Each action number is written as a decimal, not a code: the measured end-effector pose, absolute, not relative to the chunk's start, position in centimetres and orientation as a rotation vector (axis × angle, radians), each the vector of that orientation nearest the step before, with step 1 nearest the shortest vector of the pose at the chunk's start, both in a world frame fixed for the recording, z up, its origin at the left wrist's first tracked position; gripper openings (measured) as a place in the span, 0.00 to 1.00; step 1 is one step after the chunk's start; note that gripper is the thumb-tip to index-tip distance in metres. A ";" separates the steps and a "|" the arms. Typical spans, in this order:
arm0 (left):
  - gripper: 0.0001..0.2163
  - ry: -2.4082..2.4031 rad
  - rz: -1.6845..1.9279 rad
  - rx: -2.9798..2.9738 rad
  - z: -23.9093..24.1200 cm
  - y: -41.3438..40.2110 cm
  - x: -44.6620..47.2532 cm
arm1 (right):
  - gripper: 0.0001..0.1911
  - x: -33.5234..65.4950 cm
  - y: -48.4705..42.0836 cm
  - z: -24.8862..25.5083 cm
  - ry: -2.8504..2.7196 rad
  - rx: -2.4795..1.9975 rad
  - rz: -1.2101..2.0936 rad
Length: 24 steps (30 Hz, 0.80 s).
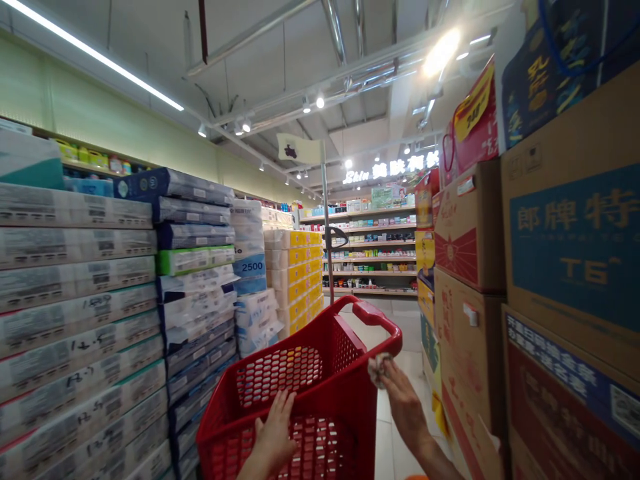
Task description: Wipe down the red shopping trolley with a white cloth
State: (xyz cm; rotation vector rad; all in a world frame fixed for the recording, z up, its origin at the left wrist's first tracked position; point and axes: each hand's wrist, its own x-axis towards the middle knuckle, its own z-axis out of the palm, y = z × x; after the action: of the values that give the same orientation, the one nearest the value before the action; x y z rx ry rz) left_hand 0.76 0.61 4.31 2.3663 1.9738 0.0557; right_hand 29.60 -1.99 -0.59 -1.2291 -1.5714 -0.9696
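A: What's closest to the lens?

B: The left hand (pixel 274 433), low in the frame. It lies flat against the near rim of a red shopping basket (pixel 320 380), fingers spread and pointing up, not curled round anything.

A: So the basket is right at the hands?

B: Yes. It sits directly ahead of both, tilted so its mesh inside faces the camera. The left hand touches the near edge; the right hand (pixel 400 393) is up against the basket's right side, just under the red handle (pixel 373 313).

A: Is the right hand gripping the handle?

B: No. Its fingers are pinched round a small crumpled wad (pixel 379 368), pale and blurred; I can't tell what it is. Whether the knuckles touch the basket wall I can't say either.

A: And around them?

B: Stacks of wrapped tissue packs (pixel 80 313) on the left, with blue and yellow bundles farther down the aisle. On the right, cardboard cartons (pixel 570 267) printed in blue and red, piled high, close beside the right arm. A metal pole (pixel 326 227) stands beyond the basket, with shelves (pixel 370 253) of goods at the far end.
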 end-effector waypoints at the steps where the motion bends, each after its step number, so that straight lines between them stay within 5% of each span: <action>1: 0.41 1.978 0.050 2.362 4.4 0.6 0.8 | 0.23 29.4 -2.2 -2.7 -1.606 -1.186 -0.986; 5: 0.41 2.003 0.017 2.352 4.5 0.7 0.8 | 0.21 28.2 -2.5 -6.6 -1.839 -0.947 -1.079; 11: 0.39 2.007 0.023 2.377 4.6 0.9 0.5 | 0.25 28.6 -2.0 3.1 -1.532 -1.273 -1.005; 19: 0.37 1.948 0.051 2.395 4.6 1.0 -0.1 | 0.23 26.3 -3.5 -2.5 -1.910 -1.179 -0.838; 24: 0.38 1.921 0.056 2.382 4.6 1.1 -0.5 | 0.23 27.2 -3.0 3.9 -1.734 -1.204 -0.869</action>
State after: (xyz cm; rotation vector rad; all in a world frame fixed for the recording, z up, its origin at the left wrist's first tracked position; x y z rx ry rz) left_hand -0.45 1.06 4.61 2.3818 1.9210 0.0563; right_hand 27.20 -2.98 3.92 -1.2041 -1.7345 -0.8690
